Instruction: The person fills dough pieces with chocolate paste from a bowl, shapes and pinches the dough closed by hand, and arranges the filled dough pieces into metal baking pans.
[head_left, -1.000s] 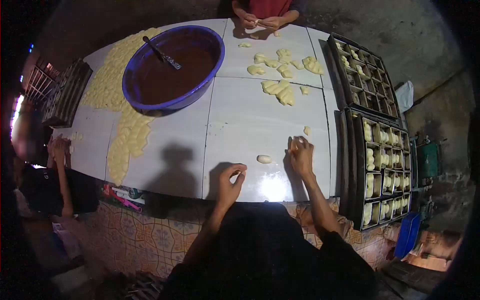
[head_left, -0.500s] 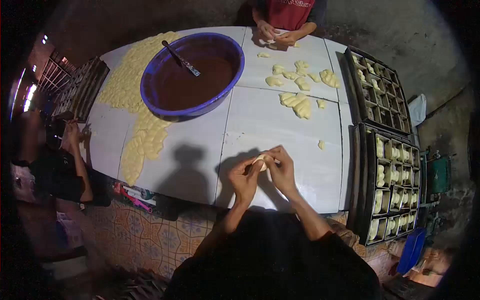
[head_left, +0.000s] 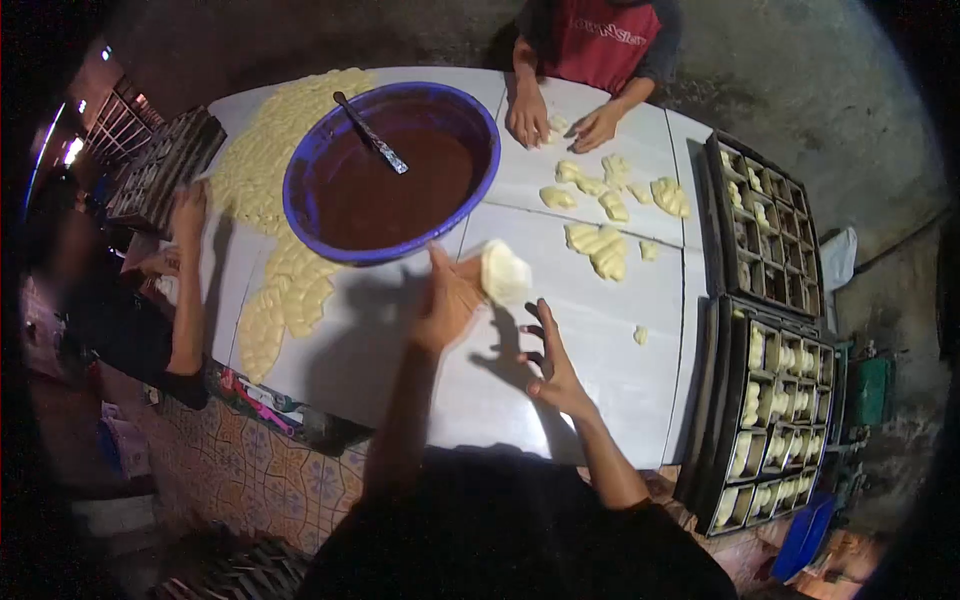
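Observation:
A flattened piece of pale dough (head_left: 505,273) rests at the fingertips of my left hand (head_left: 447,300), blurred a little by motion. My left hand is raised over the white table (head_left: 600,370), close to the near rim of a blue basin (head_left: 370,258). In the basin lies a brown chocolate-coloured filling (head_left: 400,190), with a spatula-like tool (head_left: 372,133) leaning across it. My right hand (head_left: 558,370) is off the dough, its fingers spread above the tabletop, holding nothing.
Small dough pieces (head_left: 262,160) cover the table's left side. More dough lumps (head_left: 597,248) lie at right. Dark metal moulds (head_left: 765,220), many holding dough, stand along the right edge. Co-workers' hands are at the far side (head_left: 560,125) and the left (head_left: 187,215).
My hands have parted; the left carried the dough up and left toward the basin, flatter now. My right hand opened and dropped back. The far co-worker's hands spread apart; the left co-worker's arm reached farther.

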